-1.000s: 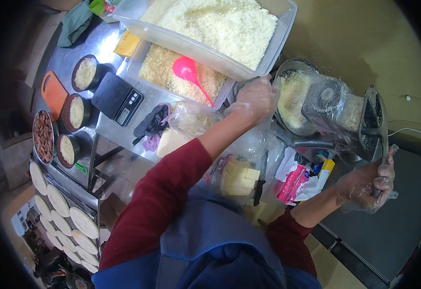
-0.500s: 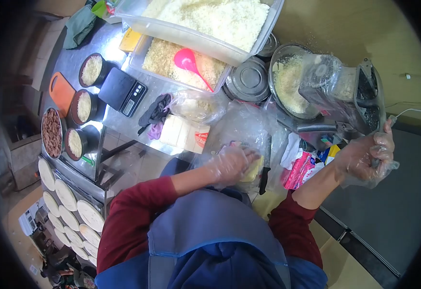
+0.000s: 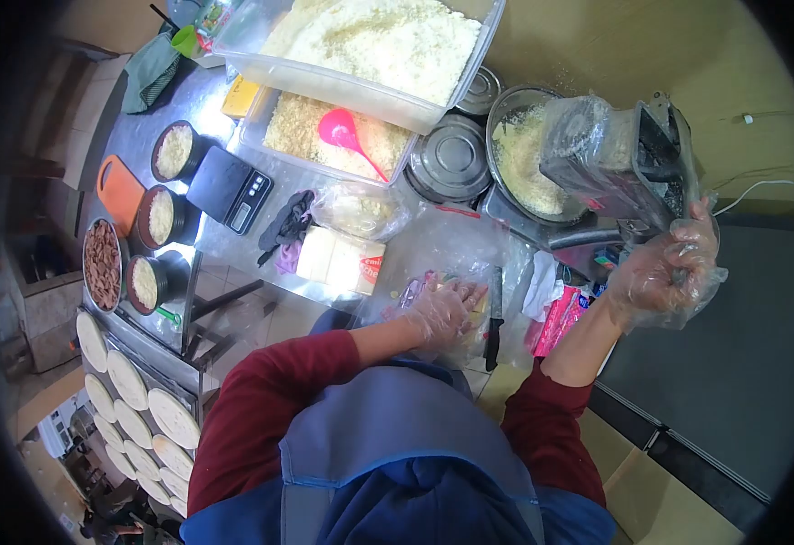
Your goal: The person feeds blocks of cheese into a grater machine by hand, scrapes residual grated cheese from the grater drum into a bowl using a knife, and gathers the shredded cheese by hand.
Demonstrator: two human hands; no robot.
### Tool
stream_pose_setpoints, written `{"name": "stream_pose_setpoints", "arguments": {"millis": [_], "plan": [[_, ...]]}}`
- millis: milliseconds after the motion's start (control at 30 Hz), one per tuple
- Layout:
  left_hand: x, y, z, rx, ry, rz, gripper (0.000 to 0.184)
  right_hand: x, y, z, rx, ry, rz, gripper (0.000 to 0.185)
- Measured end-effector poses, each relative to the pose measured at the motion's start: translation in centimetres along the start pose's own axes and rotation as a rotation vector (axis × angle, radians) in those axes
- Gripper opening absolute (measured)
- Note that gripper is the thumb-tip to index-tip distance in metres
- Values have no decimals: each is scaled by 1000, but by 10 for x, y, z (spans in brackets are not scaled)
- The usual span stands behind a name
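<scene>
Our left hand [image 3: 444, 313] has dropped onto the cheese [image 3: 481, 307] just left of the knife [image 3: 494, 325], grip unclear; our right hand [image 3: 674, 272], right of it, grips the grater lever [image 3: 691, 177]. We'd best work clear of the blade [image 3: 496, 289].

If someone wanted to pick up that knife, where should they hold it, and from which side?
Probably by its black handle, coming from the wearer's side: the knife lies with its handle toward the wearer and its blade pointing away. The left hand is just left of it, so the right looks clearer.
</scene>
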State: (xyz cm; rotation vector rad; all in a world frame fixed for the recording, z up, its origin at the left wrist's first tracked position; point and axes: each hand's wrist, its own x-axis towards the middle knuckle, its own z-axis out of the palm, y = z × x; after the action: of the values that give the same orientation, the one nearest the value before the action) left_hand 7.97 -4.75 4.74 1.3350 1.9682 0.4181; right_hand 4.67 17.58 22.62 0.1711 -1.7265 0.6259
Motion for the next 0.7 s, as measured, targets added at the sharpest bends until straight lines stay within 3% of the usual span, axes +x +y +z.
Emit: {"name": "stream_pose_setpoints", "arguments": {"millis": [133,233,333,367,433,467,533,700], "plan": [[3,-3,2,-17,48,-37,71,4,-5,2,-25,-10,-53,44],[6,-7,7,4,151,-19,66,20,-11,3,-24,-10,87,41],[12,-10,1,-59,185,-27,62,35,-11,4,-31,94,275,71],[15,-12,-1,-57,188,-22,62,32,-11,9,8,112,199,64],[21,-15,-4,-57,161,-43,59,25,-13,13,47,130,118,58],[25,-18,-6,-57,162,-42,59,19,-17,11,9,116,181,59],[30,-20,-17,-80,-59,-71,60,11,-18,10,-30,103,246,60],[52,-40,-14,-119,-153,-82,60,5,-17,10,-142,53,139,79]]}}
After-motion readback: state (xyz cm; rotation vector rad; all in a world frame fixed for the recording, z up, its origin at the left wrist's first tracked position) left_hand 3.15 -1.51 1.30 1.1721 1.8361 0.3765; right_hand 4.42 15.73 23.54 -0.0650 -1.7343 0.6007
